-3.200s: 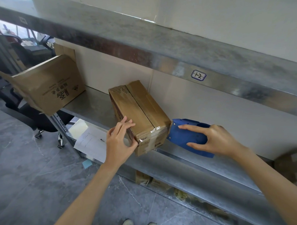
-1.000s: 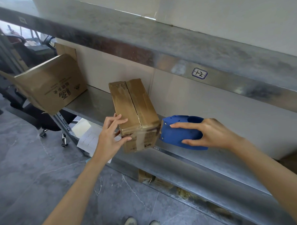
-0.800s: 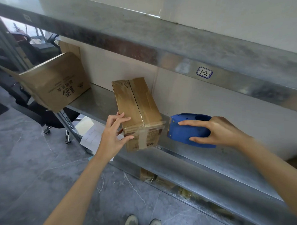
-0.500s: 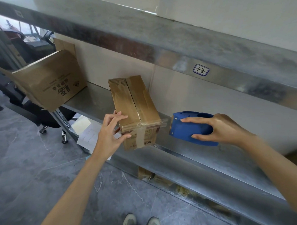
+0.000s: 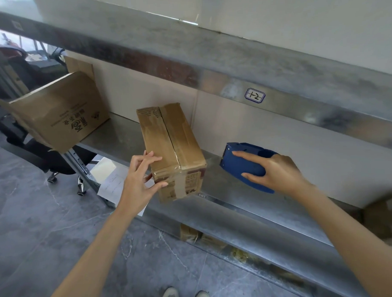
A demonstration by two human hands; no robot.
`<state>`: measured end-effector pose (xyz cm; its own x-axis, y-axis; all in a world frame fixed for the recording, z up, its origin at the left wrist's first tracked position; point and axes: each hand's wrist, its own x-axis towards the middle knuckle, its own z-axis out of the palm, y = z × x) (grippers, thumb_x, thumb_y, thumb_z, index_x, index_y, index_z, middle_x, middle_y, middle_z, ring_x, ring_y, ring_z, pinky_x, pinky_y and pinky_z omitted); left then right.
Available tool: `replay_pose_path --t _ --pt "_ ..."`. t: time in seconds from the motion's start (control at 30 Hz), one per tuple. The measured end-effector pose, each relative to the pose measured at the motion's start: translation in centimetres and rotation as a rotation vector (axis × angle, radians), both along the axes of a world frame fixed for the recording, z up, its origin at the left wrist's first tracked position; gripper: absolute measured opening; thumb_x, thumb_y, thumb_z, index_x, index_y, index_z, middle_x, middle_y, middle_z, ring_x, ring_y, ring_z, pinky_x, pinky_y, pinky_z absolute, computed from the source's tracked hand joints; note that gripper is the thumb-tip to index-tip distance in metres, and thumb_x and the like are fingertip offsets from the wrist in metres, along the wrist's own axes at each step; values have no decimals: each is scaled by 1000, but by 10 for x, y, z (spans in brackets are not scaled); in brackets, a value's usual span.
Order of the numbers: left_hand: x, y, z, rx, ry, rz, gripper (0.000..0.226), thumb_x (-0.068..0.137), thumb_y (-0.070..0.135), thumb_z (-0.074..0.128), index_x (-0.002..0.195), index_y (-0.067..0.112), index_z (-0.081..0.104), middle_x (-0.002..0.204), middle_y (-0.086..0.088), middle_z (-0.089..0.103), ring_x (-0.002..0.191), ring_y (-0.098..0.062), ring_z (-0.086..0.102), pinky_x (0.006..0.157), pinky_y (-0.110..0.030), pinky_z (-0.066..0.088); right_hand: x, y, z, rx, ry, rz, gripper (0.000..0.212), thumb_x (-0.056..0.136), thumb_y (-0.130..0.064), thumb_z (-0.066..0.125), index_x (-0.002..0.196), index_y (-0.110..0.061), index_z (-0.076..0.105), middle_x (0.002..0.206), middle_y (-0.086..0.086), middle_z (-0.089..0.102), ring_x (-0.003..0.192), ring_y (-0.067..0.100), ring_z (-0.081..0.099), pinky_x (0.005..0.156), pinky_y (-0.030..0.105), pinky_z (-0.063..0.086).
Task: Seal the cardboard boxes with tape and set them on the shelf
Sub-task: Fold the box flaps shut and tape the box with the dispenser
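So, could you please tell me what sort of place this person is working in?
Probably a stockroom or packing area: metal shelving with a handwritten label, a large cardboard box and a taped box on it, and a blue tape dispenser gripped by the right hand.

Both bare arms reach forward, each hand holding something.
The left hand (image 5: 139, 183) clasps the near corner of a box (image 5: 168, 138), fingers on top and thumb on the front face; the right hand (image 5: 278, 172) grips a tape dispenser (image 5: 236, 167) (index finger stretched along its top, thumb lower on its side), forearm angled in from lower right.
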<state>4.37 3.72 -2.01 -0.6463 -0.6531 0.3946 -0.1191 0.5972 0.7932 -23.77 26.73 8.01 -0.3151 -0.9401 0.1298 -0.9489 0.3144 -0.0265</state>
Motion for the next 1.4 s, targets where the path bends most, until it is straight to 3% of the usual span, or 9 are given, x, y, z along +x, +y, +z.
replay_pose_path --t 0.3,0.6,0.73,0.83,0.9,0.97,1.03,1.13,1.4 --pt "4 4 1 -16 -16 10 62 73 25 84 129 27 56 129 25 35 142 -5 35 97 -35 55 30 -40 -17 -144 18 43 68 80 -39 77 142 -41 48 40 0 43 30 18 36 30 23 35" --pt "-4 6 4 3 -14 20 63 76 17 84 132 25 56 132 18 37 142 -5 33 98 -37 55 38 -65 -34 -223 168 170 78 76 -27 81 143 -29 42 43 5 48 30 21 43 36 20 27" --pt "-5 5 3 6 -26 20 63 76 17 85 132 24 56 131 19 37 143 -6 33 97 -41 55 34 -81 -49 -235 169 139 72 75 -30 84 140 -25 55 47 7 53 31 22 45 39 17 21" --pt "-4 6 7 24 -38 14 63 75 16 85 131 23 57 132 20 35 144 -9 33 100 -42 53 29 -92 -63 -157 21 57 74 86 -36 73 150 -36 35 72 13 68 49 26 59 40 25 37" --pt "-5 6 10 31 -42 10 64 74 14 86 132 22 57 132 20 35 143 -13 34 101 -45 52 21 -90 -75 -107 -175 1 73 94 -39 63 153 -44 22 114 12 68 83 31 67 60 38 54" --pt "-5 7 11 22 -48 12 65 74 15 86 132 21 57 132 20 35 143 -14 35 102 -46 51 13 -84 -84 -66 -315 -86 71 96 -43 58 153 -49 15 135 9 59 105 33 63 80 43 55" --pt "-5 7 10 13 -55 16 65 75 16 86 132 22 57 132 21 34 143 -14 35 103 -47 51 7 -80 -92 -3 -357 -184 71 97 -47 54 152 -50 10 136 9 59 107 33 62 85 42 54" --pt "-5 7 10 32 -62 9 64 75 14 85 132 23 56 132 23 32 144 -14 33 103 -48 51 4 -76 -104 48 -377 -296 71 99 -48 49 154 -46 4 121 17 65 95 35 64 74 32 49" --pt "-5 8 10 47 -64 18 64 75 13 85 132 21 56 131 22 33 144 -10 31 104 -45 51 -3 -63 -129 75 -523 -366 75 98 -42 54 155 -37 7 120 20 65 89 34 65 69 34 49"
